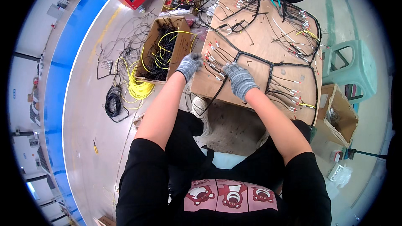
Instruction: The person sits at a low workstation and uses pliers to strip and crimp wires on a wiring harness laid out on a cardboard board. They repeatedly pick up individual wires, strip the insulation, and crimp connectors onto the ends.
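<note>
On the plywood table the black taped wire harness looks mostly routed, while the grey-gloved left hand and right hand, both closed on loose branch wires at nine o'clock, work on the unfinished ends.

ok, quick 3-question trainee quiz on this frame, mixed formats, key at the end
1. True or false: both hands, left hand and right hand, wear grey knit gloves.
2. Multiple choice: what fills the cardboard box left of the wooden board? A) black and yellow wires B) folded rags C) paint cans
3. Fill in: the green plastic ____ stands to the right of the board.

Key: 1 true; 2 A; 3 stool. Both hands rest on the wire harness near the board's near-left edge, and the view does not show whether they are gripping it.
</note>
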`<action>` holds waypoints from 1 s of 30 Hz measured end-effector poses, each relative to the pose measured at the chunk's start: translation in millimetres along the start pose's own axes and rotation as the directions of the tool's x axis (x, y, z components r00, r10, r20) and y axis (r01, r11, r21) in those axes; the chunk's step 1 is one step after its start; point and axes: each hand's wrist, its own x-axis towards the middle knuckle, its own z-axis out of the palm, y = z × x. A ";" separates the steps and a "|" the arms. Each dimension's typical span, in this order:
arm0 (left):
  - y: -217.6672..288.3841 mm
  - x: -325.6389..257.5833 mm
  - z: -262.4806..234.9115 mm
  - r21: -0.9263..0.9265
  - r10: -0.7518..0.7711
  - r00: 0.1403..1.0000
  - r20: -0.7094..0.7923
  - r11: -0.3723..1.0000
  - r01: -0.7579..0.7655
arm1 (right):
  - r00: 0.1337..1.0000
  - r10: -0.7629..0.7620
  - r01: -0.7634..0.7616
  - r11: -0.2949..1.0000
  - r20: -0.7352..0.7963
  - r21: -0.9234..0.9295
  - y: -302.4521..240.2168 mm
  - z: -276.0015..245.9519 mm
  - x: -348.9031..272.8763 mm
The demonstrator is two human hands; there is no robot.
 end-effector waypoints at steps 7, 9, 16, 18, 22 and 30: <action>-35.6 20.2 27.4 -0.388 -0.096 0.977 0.191 0.907 0.165 | 0.992 -0.021 0.036 0.993 0.125 -0.116 -10.8 -2.3 -0.3; -6.7 4.6 44.7 -0.350 -0.115 0.984 0.137 0.923 0.157 | 0.990 -0.013 0.037 0.984 0.137 -0.174 -2.1 1.9 -2.1; -8.4 -4.4 43.9 -0.319 -0.042 0.994 -0.105 0.948 0.007 | 0.990 -0.033 0.057 0.982 0.135 -0.179 -4.7 6.3 -2.6; -7.9 -6.9 46.9 -0.339 -0.001 0.994 -0.110 0.940 -0.036 | 0.990 -0.043 0.066 0.983 0.137 -0.172 -2.6 7.8 -2.1; 2.4 -7.5 49.6 -0.241 -0.121 0.990 -0.069 0.965 0.101 | 0.989 -0.057 0.083 0.979 0.139 -0.186 -1.3 9.3 -2.8; -15.9 8.3 47.2 -0.263 0.035 0.985 -0.171 0.962 -0.080 | 0.988 -0.074 0.103 0.971 0.139 -0.218 -2.3 9.5 -3.1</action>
